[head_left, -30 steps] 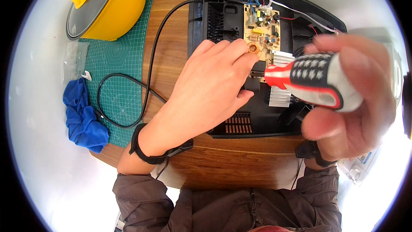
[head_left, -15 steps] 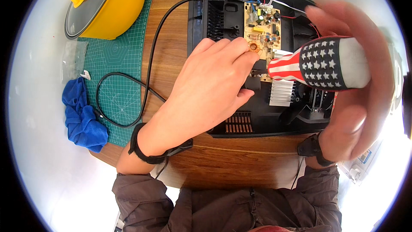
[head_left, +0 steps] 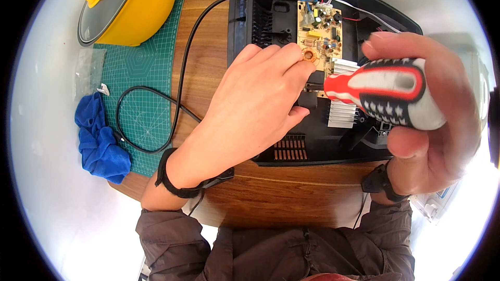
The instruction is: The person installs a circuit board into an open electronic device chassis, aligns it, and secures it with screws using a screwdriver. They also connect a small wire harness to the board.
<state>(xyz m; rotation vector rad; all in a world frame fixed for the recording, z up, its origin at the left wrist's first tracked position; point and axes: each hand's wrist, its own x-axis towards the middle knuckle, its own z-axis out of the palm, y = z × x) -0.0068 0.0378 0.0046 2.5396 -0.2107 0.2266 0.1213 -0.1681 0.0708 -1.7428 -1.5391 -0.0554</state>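
Observation:
An opened black appliance housing [head_left: 364, 36] holds a tan circuit board [head_left: 322, 34] with a copper coil [head_left: 309, 54] and a silver finned heatsink [head_left: 341, 118]. My left hand [head_left: 258, 101] rests over the board's left side, fingers curled beside the coil and a dark part [head_left: 307, 100]; what they grip is hidden. My right hand [head_left: 432, 140] is wrapped loosely round a screwdriver [head_left: 385, 93] with a red, white and dark starred handle. The screwdriver points left toward the board beside my left fingertips; its tip is hidden.
A yellow pot [head_left: 143, 10] with a lid sits on a green cutting mat [head_left: 140, 67] at upper left. A blue cloth [head_left: 101, 140], a clear bag [head_left: 89, 73] and a looped black cable [head_left: 187, 57] lie on the left of the wooden table [head_left: 281, 192].
The screwdriver handle has turned, showing different faces, as my right hand's fingers shifted round it. My left hand has stayed almost in place.

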